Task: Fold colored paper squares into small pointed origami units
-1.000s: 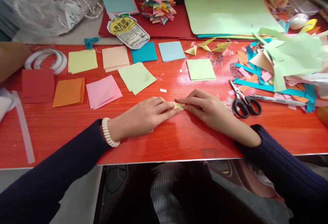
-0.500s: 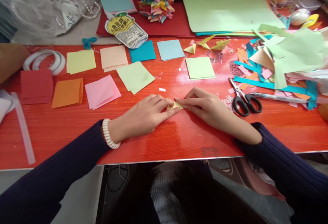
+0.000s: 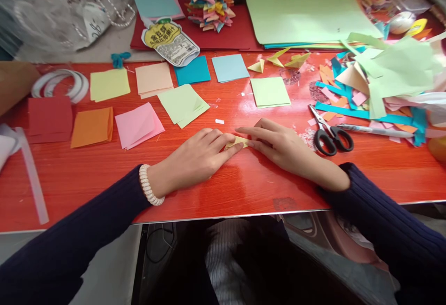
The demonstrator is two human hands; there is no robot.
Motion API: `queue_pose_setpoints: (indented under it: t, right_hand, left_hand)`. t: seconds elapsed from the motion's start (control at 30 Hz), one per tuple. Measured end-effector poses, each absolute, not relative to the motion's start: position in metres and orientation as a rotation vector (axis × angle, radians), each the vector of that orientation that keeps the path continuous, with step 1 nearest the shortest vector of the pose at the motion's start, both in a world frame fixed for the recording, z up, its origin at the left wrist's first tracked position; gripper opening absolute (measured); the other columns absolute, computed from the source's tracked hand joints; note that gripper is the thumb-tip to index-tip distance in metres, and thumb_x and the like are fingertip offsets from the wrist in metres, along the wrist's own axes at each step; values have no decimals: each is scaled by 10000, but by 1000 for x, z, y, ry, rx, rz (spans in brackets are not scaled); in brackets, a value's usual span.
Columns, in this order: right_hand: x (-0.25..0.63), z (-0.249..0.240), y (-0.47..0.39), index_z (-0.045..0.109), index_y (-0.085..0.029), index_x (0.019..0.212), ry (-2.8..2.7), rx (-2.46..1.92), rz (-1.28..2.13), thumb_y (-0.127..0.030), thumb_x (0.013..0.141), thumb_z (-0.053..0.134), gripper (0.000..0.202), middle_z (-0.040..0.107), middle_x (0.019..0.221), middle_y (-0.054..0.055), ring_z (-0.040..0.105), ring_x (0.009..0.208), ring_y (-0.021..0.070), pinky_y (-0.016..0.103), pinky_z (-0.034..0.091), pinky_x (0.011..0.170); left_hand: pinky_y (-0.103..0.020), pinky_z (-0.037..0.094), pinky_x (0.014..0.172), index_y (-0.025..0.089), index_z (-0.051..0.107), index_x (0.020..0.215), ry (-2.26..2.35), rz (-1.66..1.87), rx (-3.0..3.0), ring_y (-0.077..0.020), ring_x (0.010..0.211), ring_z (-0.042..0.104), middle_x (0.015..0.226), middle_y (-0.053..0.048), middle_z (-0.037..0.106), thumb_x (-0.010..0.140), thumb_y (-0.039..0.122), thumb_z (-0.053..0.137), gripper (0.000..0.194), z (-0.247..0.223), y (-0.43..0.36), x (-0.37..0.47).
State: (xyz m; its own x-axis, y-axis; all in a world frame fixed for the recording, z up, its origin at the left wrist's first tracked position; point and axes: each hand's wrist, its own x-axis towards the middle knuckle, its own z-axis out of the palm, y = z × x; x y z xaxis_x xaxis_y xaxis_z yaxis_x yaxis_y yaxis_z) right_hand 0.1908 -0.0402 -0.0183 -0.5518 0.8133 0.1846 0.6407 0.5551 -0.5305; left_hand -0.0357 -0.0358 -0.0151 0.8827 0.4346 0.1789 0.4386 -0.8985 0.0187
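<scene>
A small folded piece of yellow paper [image 3: 238,142] lies on the red tabletop between my hands. My left hand [image 3: 200,156] pinches its left part, thumb along the near side and index finger over the far side. At the paper's right end is my right hand [image 3: 284,144], thumb against it and index finger stretched along its far edge; these fingertips partly cover that end. Beyond the hands lie a stack of light green squares [image 3: 271,92] and several folded yellow paper pieces [image 3: 257,66]. Black-handled scissors [image 3: 327,133] rest to the right of my right hand.
Square paper stacks line the left, including pink [image 3: 137,126], orange [image 3: 91,127] and red [image 3: 49,119] ones. Paper scraps [image 3: 400,72] pile up at the right beside a pen [image 3: 376,130]. A folded paper ring stack [image 3: 209,5] and large green sheets [image 3: 306,16] are at the back.
My right index finger has spread away from the thumb and reaches further left along the paper's far side. More of the yellow paper shows. My left hand stays nearly in place.
</scene>
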Motion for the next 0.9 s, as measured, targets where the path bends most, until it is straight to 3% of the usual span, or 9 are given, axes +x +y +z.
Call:
queue_pose_setpoints:
  t: [0.13, 0.3, 0.5, 0.6, 0.9]
  right_hand:
    - [191, -23, -46, 595, -166, 1144, -2515, -1133, 332, -154, 905, 361, 336, 522, 921, 97, 519, 718, 149, 264, 431, 584]
    - [188, -17, -49, 615, -156, 1154, -2595, -1176, 139, -187, 848, 433, 357, 511, 852, 85, 459, 641, 143, 262, 368, 546]
    - [186, -12, -49, 633, -184, 1146, -2609, -1223, 77, -287, 863, 456, 349, 518, 691, 33, 474, 629, 150, 271, 322, 541]
    - [186, -13, -48, 645, -184, 1129, -2609, -1222, 83, -271, 880, 434, 337, 518, 651, 21, 475, 621, 144, 272, 314, 546]
    - [188, -15, -47, 631, -196, 1154, -2611, -1220, 106, -237, 884, 428, 341, 523, 659, 24, 470, 624, 147, 277, 311, 549]
  left_hand:
    - [-402, 406, 918, 83, 409, 1299, -563, -279, -2975, -230, 1063, 495, 1150, -139, 563, 934, 112, 299, 382, -13, -34, -37]
    - [-377, 391, 988, 81, 453, 1254, -480, -302, -3050, -219, 1120, 490, 1177, -116, 572, 919, 99, 339, 354, -9, -31, -42]
    - [-377, 420, 943, 112, 480, 1219, -647, -274, -3195, -226, 1118, 472, 1180, -110, 549, 878, 45, 326, 381, -6, -30, -45]
    - [-357, 413, 957, 154, 445, 1261, -729, -315, -3281, -202, 1114, 463, 1214, -89, 514, 858, 10, 307, 449, -8, -29, -47]
    - [-303, 409, 973, 122, 481, 1190, -760, -570, -3401, -174, 1141, 438, 1211, -99, 498, 890, 22, 277, 376, -14, -29, -46]
